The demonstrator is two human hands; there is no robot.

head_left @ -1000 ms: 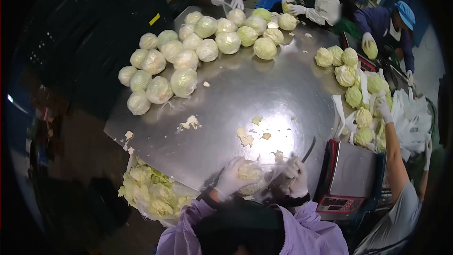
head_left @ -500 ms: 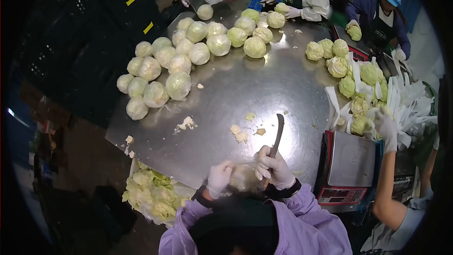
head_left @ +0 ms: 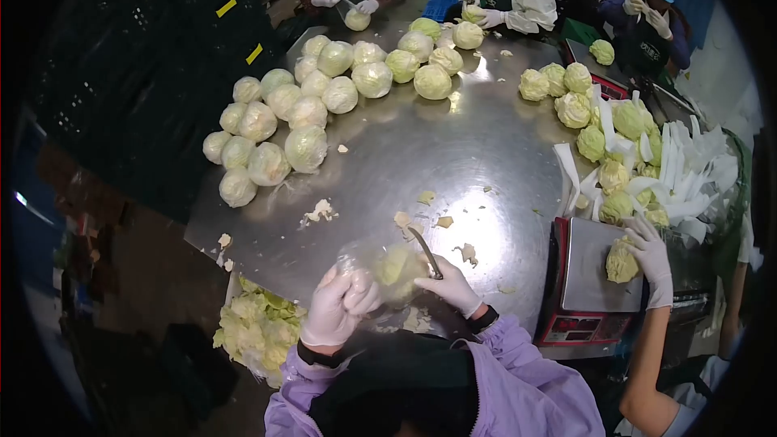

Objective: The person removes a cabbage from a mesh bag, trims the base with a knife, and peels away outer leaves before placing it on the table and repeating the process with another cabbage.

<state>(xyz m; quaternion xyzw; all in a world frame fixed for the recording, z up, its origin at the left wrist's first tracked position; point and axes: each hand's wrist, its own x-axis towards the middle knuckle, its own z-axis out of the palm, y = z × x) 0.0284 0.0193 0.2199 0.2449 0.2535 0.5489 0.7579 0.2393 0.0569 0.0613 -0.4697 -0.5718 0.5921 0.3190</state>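
In front of my body, a pale green cabbage (head_left: 394, 265) sits inside clear plastic film (head_left: 356, 257). My left hand (head_left: 340, 303), in a white glove, is closed with the film bunched in its fingers at the cabbage's left side. A curved, dark-bladed knife (head_left: 426, 252) is gripped in my gloved right hand (head_left: 455, 287), which is against the right side of the cabbage. The knife's handle is mostly hidden by the hand. Small cut leaf scraps (head_left: 466, 254) lie just beyond on the metal table (head_left: 388, 182).
Wrapped cabbages (head_left: 307, 146) cluster at the table's far left. Unwrapped cabbages (head_left: 573, 110) and white foam nets (head_left: 688, 162) lie at the right. A co-worker's hand (head_left: 654, 257) holds a cabbage on the scale (head_left: 595, 279). A leaf bin (head_left: 255, 332) stands lower left; other co-workers stand across the table.
My left hand has moved left and the film-covered cabbage has risen into clearer view. The knife has tipped lower. A co-worker's hand has brought a cabbage over the scale.
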